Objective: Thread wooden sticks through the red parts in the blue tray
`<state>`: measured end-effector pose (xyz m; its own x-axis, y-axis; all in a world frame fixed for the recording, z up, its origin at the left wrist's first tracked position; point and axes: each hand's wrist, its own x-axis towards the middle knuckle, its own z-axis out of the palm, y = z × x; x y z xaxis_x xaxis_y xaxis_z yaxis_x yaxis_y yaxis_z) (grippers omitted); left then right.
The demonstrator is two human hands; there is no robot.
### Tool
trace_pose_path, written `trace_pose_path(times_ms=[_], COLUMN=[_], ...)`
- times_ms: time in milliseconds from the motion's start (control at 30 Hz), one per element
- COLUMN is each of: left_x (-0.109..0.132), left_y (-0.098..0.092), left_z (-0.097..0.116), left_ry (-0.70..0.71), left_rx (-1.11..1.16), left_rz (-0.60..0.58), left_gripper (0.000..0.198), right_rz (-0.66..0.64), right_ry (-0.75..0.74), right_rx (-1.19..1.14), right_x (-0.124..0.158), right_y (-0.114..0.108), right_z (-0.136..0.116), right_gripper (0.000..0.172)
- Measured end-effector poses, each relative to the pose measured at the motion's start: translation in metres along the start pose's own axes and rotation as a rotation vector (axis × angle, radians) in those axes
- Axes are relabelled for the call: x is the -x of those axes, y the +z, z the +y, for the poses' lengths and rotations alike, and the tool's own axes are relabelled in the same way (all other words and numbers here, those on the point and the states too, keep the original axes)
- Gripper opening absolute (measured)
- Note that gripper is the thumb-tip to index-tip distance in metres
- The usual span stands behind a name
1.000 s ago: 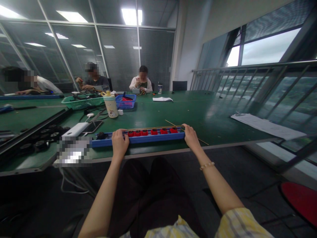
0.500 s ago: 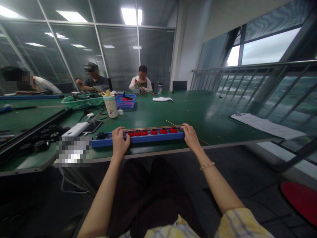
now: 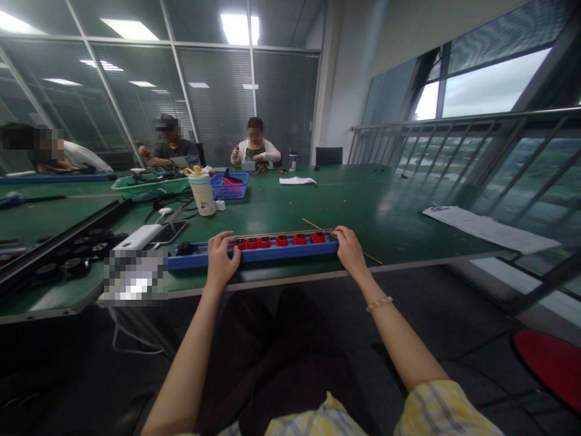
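A long, narrow blue tray [image 3: 281, 253] lies near the table's front edge. Inside it stands a row of several small red pieces with dark tops [image 3: 281, 241], plus a dark round part [image 3: 185, 248] at its left end. My left hand [image 3: 221, 257] curls over the tray left of the red pieces, fingers at the far rim and thumb toward the near side. Around the right end closes my right hand [image 3: 348, 249]. A thin yellowish strip [image 3: 272, 235] runs along the far rim between my fingertips. Another thin stick [image 3: 373, 258] passes slantwise behind my right hand.
Left of the tray are a white box-shaped device [image 3: 138, 237], a phone [image 3: 171, 232] and black round parts [image 3: 75, 266]. Beyond stand a cream bottle [image 3: 202, 195], a blue basket [image 3: 231, 189] and a green basket [image 3: 149, 189]. Papers [image 3: 490, 229] lie right. Several people sit across.
My left hand has shifted slightly right along the tray. My right hand stays at the tray's end. The person across the table has moved their head and hands.
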<state>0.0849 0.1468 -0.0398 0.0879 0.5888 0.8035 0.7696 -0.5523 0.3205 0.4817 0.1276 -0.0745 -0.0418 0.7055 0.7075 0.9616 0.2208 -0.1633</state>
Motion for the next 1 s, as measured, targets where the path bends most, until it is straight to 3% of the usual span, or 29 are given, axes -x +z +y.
trace_pose_path(times_ms=[267, 467, 733, 1000], left_x=[0.0009, 0.0004, 0.0001, 0.0], left_y=[0.0038, 0.0044, 0.0045, 0.0048], left_z=[-0.0008, -0.0028, -0.0027, -0.003], left_ry=[0.028, 0.051, 0.019, 0.005], left_rx=[-0.037, -0.032, -0.045, -0.046], left_rz=[0.012, 0.001, -0.005, -0.01], left_gripper=[0.033, 0.031, 0.031, 0.032], right_rz=[0.113, 0.172, 0.073, 0.142], right_ry=[0.027, 0.117, 0.101, 0.204], right_rx=[-0.05, -0.061, 0.064, 0.069], right_x=[-0.0004, 0.0012, 0.0028, 0.0075], right_y=[0.0014, -0.0016, -0.0059, -0.0072], right_z=[-0.0006, -0.0025, -0.0065, -0.0079], right_gripper=[0.036, 0.022, 0.027, 0.03])
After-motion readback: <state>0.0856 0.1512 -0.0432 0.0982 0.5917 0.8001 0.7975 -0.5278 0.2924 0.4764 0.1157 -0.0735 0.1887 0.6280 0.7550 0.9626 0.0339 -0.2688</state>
